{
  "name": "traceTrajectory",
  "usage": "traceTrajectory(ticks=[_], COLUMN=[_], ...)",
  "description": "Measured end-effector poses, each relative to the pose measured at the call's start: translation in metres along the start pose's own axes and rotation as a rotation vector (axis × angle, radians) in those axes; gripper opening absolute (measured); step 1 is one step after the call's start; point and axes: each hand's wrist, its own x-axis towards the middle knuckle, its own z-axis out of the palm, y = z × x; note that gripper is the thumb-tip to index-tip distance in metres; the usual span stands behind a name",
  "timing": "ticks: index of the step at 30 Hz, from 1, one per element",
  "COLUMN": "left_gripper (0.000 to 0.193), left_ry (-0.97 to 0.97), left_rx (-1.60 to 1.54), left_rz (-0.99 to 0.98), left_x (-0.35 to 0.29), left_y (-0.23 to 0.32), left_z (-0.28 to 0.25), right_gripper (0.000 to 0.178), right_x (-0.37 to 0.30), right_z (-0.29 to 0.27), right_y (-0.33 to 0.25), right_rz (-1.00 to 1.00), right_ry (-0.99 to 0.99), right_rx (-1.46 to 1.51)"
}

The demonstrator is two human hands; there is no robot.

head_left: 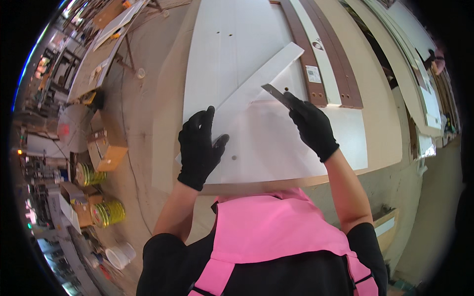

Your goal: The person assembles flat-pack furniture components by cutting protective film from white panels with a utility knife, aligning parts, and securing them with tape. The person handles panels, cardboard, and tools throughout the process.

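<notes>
A long white board lies in front of me with a narrow white strip slanting across it. My left hand, in a black glove, rests over the strip's lower part with thumb and forefinger apart; the hand hides some of the strip. In my gloved right hand is a flat grey metal scraper, its blade pointing up and left, above the board. Its handle end is hidden by my fingers. A few small round holes show in the board.
Brown strips and a white strip lie along the board's right side, one bearing a label. Cardboard sheeting extends beneath. On the left floor stand a carton, yellow-green pails and a white bucket.
</notes>
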Motion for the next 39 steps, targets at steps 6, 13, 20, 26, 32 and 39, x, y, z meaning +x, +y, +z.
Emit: traceTrajectory(ticks=[6,13,20,26,32,39], left_gripper=[0.066,0.060,0.044,0.025,0.028,0.033], left_ry=[-0.005,0.078,-0.008,-0.192,-0.528,-0.699], left_rx=[-0.015,-0.105,-0.229,-0.332,-0.479,-0.529], left_rz=[-0.111,-0.186,-0.128,0.127,0.388,0.307], left_x=[-0.062,-0.085,-0.075,-0.013,0.077,0.087], left_y=[-0.015,-0.021,-0.032,-0.084,-0.068,-0.066], left_z=[-0.043,-0.034,-0.048,-0.072,-0.025,-0.025], right_gripper=[0.040,0.046,0.038,0.041,0.045,0.048], right_x=[0.070,0.039,0.025,0.021,-0.001,-0.023], right_z=[0.031,0.059,0.056,0.062,0.090,0.105], right_y=[-0.008,-0.048,-0.102,-0.114,-0.127,-0.159], right_rz=[-0.095,-0.392,-0.358,-0.147,-0.475,-0.866], right_ry=[0.000,-0.309,-0.396,-0.237,-0.356,-0.648], right_rx=[-0.154,-0.151,-0.337,-0.266,-0.145,0.027])
